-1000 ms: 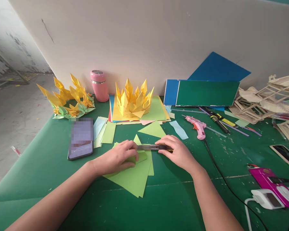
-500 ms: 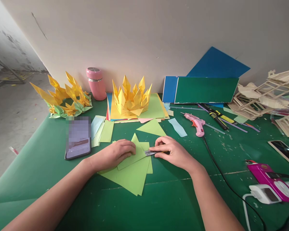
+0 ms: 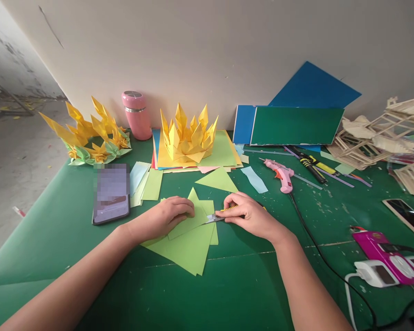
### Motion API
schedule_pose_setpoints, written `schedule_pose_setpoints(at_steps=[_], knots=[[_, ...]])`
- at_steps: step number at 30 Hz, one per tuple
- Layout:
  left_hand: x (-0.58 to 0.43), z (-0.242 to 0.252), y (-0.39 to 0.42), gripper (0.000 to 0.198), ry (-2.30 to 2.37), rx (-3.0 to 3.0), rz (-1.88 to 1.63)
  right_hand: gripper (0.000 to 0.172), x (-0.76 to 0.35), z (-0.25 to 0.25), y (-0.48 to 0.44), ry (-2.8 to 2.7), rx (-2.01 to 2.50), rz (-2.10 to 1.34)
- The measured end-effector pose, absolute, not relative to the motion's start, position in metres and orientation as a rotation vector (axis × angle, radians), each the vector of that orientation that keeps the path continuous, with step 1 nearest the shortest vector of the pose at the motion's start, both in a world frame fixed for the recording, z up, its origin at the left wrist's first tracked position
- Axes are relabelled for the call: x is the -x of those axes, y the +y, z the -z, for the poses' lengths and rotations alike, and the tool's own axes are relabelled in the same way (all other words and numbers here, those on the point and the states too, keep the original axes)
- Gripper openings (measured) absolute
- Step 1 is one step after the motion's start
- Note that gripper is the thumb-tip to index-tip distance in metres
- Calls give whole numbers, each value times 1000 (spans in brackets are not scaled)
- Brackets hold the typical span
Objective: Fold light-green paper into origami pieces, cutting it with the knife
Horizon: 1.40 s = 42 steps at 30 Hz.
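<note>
My right hand (image 3: 246, 212) is closed around a yellow-and-black utility knife (image 3: 210, 219), whose blade points left. That blade lies along the edge of a folded piece of light green paper (image 3: 182, 230). My left hand (image 3: 172, 214) curls over the same folded paper and holds it down, its fingertips partly hidden. More green sheets (image 3: 189, 257) lie under and around the fold, fanned at different angles on the green table (image 3: 152, 294). Just beyond my hands lies a loose green paper triangle (image 3: 218, 179).
Behind stand a yellow folded-paper crown (image 3: 189, 147) on stacked coloured paper, another crown (image 3: 96, 142) and a pink flask (image 3: 138, 119). A phone (image 3: 111, 195) lies left. On the right are a pink glue gun (image 3: 281, 174) with its cable, a magenta power strip (image 3: 376, 253) and wooden stick models (image 3: 359, 147).
The knife in my right hand has tilted, showing more of its yellow handle, and its blade now reaches further left along the paper's edge. My left hand stays on the paper.
</note>
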<state>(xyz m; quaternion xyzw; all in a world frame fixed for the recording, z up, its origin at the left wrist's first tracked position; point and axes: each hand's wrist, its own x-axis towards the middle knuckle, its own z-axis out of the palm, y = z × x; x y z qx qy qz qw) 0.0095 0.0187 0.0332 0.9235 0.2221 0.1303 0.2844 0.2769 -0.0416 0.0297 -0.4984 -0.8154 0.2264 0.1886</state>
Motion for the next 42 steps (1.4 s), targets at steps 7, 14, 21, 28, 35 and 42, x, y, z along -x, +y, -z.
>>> schedule_pose_setpoints(at_steps=[7,14,21,28,35,42], knots=[[-10,-34,19,23,589,-2464,-350,28,-274,-29,-42,-2263,1376,-641],[-9,-31,19,24,589,-2469,-365,23,-270,-26,-42,-2274,1292,-619],[-9,-32,19,24,586,-2464,-364,24,-269,-26,-44,-2257,1271,-657],[-10,-33,19,24,569,-2474,-380,22,-259,-24,-44,-2288,1225,-621],[-10,-33,19,24,572,-2468,-376,17,-253,-27,-46,-2297,1222,-663],[-10,-31,19,23,570,-2449,-375,20,-253,-26,-47,-2307,1198,-670]])
